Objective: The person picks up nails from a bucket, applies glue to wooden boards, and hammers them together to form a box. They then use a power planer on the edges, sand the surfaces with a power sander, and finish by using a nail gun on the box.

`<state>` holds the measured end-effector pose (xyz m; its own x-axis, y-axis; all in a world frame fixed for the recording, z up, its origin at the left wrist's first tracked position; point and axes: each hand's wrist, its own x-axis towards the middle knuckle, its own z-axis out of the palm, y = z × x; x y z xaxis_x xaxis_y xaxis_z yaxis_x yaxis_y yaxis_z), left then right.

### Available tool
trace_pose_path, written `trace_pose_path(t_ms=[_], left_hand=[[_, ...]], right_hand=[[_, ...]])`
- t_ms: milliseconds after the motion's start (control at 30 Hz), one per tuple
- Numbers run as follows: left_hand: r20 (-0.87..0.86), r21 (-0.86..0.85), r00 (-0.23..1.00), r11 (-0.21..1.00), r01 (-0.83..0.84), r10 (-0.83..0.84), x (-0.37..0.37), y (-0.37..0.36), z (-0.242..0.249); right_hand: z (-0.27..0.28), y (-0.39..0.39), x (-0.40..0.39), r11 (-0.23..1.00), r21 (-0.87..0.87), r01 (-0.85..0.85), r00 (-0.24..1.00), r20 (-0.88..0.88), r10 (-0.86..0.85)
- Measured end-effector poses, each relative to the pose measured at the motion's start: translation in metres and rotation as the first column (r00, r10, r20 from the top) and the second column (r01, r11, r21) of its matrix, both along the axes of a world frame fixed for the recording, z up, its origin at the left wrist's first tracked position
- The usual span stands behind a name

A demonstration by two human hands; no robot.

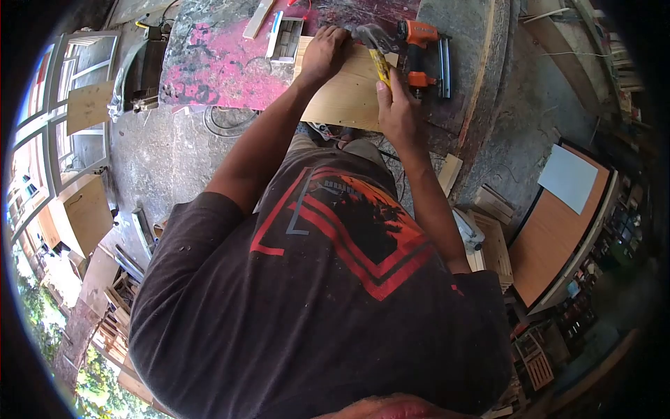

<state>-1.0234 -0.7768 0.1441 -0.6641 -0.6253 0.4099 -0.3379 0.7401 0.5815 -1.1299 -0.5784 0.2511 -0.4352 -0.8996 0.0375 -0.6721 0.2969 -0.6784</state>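
Note:
My right hand [398, 105] is closed round the yellow handle of a hammer [381, 64], whose dark head lies over the far part of a light wooden board [342, 94]. At the board's far left corner is my left hand [325, 54], its fingers bent over the far edge. Whether those fingers pinch anything is hidden. The board rests at the near edge of a pink-stained worktable [230, 73]. Just right of the hammer an orange and black nail gun [421, 56] lies on the table.
Left of the board sits a small open box [286, 38] with compartments, beside a thin wood strip [258, 19]. A hose [227, 124] is under the table's near left edge. Window frames [52, 105] stand far left. An orange-brown panel [555, 230] is at the right.

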Motion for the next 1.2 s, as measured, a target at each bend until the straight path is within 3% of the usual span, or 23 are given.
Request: trace_pose_path(t_ms=[133, 233, 333, 433, 533, 633, 700, 733, 767, 867, 967, 1067, 1100, 1200], left_hand=[[-0.002, -0.004, 1.000, 1.000, 0.007, -0.007, -0.001, 0.001, -0.001], [-0.013, 0.004, 1.000, 1.000, 0.015, -0.015, 0.001, 0.003, 0.000], [-0.038, -0.004, 0.999, 1.000, 0.014, -0.014, -0.001, 0.001, 0.009], [-0.003, 0.006, 1.000, 1.000, -0.001, 0.001, -0.001, 0.006, 0.006], [0.013, 0.010, 1.000, 1.000, 0.012, -0.012, 0.002, 0.005, 0.000], [-0.061, 0.059, 0.998, 0.998, 0.002, 0.002, -0.001, 0.001, 0.002], [-0.091, 0.168, 0.995, 0.985, -0.035, 0.051, 0.003, 0.003, 0.002], [-0.121, 0.144, 0.992, 0.989, -0.027, 0.044, 0.004, 0.003, 0.002], [-0.150, 0.120, 0.988, 0.993, -0.012, 0.030, 0.005, 0.004, 0.001], [-0.202, 0.127, 0.979, 0.992, 0.014, 0.012, 0.005, -0.005, 0.004], [-0.254, 0.117, 0.967, 0.992, 0.046, -0.015, 0.008, -0.003, -0.003], [-0.261, 0.164, 0.965, 0.985, 0.058, -0.013, 0.008, -0.004, 0.001], [-0.250, 0.198, 0.968, 0.979, 0.056, -0.004, 0.008, -0.002, 0.002], [-0.253, 0.145, 0.967, 0.989, 0.025, 0.013, 0.006, -0.005, -0.003]], right_hand=[[-0.016, -0.007, -0.002, 1.000, -0.005, -0.003, 0.999, -0.049, 0.002], [0.012, -0.007, 0.005, 0.987, -0.160, 0.031, 0.999, -0.032, -0.036], [-0.006, -0.004, 0.008, 0.978, -0.202, 0.049, 0.998, -0.037, -0.058], [-0.021, -0.008, -0.001, 0.999, 0.040, 0.024, 0.999, -0.048, -0.022], [0.019, -0.009, 0.004, 0.997, -0.058, 0.048, 0.995, -0.080, -0.053], [0.012, -0.001, 0.012, 0.958, -0.280, 0.061, 0.987, -0.123, -0.099], [-0.013, -0.003, 0.011, 0.999, -0.041, 0.033, 0.993, -0.112, -0.037], [-0.023, -0.007, 0.008, 0.997, 0.077, 0.018, 0.995, -0.103, -0.010], [-0.025, -0.011, 0.004, 0.999, 0.043, 0.016, 0.999, -0.051, -0.014], [0.020, -0.016, 0.009, 0.985, -0.159, 0.073, 0.989, -0.116, -0.092], [0.043, -0.009, 0.021, 0.847, -0.526, 0.081, 0.967, -0.163, -0.194], [-0.043, -0.002, 0.026, 0.977, -0.191, 0.100, 0.985, -0.120, -0.124], [-0.046, -0.013, 0.022, 0.981, 0.165, 0.102, 0.994, -0.063, -0.093], [-0.024, -0.022, 0.019, 0.987, -0.037, 0.155, 0.987, 0.042, -0.153]])
